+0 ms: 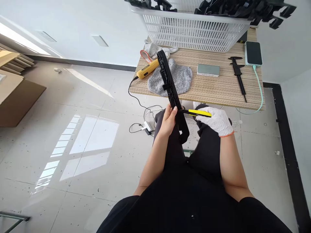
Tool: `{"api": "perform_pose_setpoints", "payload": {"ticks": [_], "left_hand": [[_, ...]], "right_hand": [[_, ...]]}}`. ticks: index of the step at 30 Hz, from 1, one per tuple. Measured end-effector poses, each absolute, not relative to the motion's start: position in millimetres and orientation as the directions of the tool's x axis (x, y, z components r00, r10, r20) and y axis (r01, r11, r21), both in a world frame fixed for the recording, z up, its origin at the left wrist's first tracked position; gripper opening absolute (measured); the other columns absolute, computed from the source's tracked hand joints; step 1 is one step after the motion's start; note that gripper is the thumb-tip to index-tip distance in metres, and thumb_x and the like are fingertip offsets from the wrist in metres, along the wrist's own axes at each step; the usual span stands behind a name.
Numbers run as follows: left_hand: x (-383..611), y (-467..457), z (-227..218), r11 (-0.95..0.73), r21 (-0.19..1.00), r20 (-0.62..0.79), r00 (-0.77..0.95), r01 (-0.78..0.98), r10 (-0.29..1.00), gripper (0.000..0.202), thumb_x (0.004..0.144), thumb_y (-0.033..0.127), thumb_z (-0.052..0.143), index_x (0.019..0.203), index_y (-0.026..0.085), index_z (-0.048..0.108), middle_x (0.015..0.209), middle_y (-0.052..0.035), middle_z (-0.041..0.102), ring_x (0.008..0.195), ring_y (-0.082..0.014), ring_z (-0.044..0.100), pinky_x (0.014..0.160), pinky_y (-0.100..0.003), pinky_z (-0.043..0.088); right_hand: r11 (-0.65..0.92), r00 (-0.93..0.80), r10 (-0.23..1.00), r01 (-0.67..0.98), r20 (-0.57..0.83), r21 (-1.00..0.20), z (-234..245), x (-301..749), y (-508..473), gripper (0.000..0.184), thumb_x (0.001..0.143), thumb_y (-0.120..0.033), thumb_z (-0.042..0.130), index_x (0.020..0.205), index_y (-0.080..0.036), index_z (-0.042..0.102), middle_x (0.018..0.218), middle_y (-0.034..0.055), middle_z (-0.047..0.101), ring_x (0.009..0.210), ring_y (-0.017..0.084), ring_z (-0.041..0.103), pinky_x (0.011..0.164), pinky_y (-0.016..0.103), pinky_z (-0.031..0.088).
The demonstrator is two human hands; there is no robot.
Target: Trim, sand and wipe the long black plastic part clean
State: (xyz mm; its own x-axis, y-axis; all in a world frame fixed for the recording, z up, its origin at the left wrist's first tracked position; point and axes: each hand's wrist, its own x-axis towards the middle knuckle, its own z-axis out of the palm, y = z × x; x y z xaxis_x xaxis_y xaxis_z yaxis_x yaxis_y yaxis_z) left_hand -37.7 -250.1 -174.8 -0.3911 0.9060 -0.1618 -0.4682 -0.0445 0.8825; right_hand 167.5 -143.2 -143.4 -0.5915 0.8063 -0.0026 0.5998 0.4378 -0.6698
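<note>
My bare left hand (168, 120) is closed around a long black plastic part (170, 86), which slants up over the table's front edge. Its lower end hangs above my lap. In my right hand (217, 121), covered by a white knitted glove with an orange cuff, is a yellow and black utility knife (200, 113). The knife's tip points left and meets the edge of the black part beside my left fingers. Whether the blade touches or cuts there is too small to tell. Behind the part lies a grey cloth (181, 77).
On the wooden table (211, 92) are a yellow corded tool (147, 69), a glove (155, 50), a grey-green box (208, 70), a black caliper (238, 76) and a phone (253, 53) with a cable. A white basket (191, 32) holds black parts. Cardboard boxes (19, 97) stand left.
</note>
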Motion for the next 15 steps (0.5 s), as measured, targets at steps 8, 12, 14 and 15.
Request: {"api": "perform_pose_setpoints", "payload": {"ticks": [8,12,14,15], "left_hand": [[-38.1,-250.2,-175.4,-0.066,0.876,-0.146,-0.392,-0.478,0.908,0.024,0.096,0.046,0.067,0.112,0.029,0.063,0.111,-0.0022,0.073,0.118,-0.022,0.068,0.106,-0.038,0.052],[-38.9,-249.6,-179.3,-0.088,0.867,-0.129,-0.391,-0.491,0.911,0.021,0.096,0.044,0.067,0.111,0.03,0.064,0.108,-0.0014,0.073,0.115,-0.0212,0.069,0.108,-0.038,0.051],[-39.1,-249.3,-180.7,-0.1,0.865,-0.12,-0.396,-0.492,0.91,0.019,0.096,0.043,0.067,0.111,0.03,0.065,0.107,-0.0012,0.072,0.114,-0.0205,0.069,0.11,-0.038,0.05],[-39.1,-249.3,-180.9,-0.103,0.865,-0.118,-0.398,-0.492,0.91,0.019,0.097,0.043,0.067,0.11,0.03,0.065,0.107,-0.0012,0.073,0.114,-0.0204,0.069,0.111,-0.038,0.049]], "right_hand": [[0.452,-0.599,0.8,0.574,0.026,-0.683,-143.6,168.5,-141.8,0.033,0.085,-0.052,0.08,0.115,-0.039,0.08,0.115,-0.0009,0.078,0.106,0.031,0.075,0.1,0.053,0.059],[0.464,-0.634,0.774,0.556,0.01,-0.689,-144.9,169.5,-139.9,0.032,0.085,-0.053,0.08,0.114,-0.04,0.08,0.114,-0.0015,0.079,0.108,0.031,0.075,0.101,0.053,0.059],[0.47,-0.627,0.779,0.549,0.031,-0.691,-145.7,170.1,-139.4,0.031,0.086,-0.054,0.079,0.113,-0.04,0.08,0.116,-0.0011,0.078,0.11,0.032,0.074,0.102,0.053,0.059],[0.466,-0.621,0.783,0.548,0.035,-0.695,-145.9,170.3,-139.4,0.031,0.086,-0.054,0.079,0.113,-0.039,0.08,0.117,-0.001,0.078,0.11,0.031,0.074,0.102,0.054,0.059]]}}
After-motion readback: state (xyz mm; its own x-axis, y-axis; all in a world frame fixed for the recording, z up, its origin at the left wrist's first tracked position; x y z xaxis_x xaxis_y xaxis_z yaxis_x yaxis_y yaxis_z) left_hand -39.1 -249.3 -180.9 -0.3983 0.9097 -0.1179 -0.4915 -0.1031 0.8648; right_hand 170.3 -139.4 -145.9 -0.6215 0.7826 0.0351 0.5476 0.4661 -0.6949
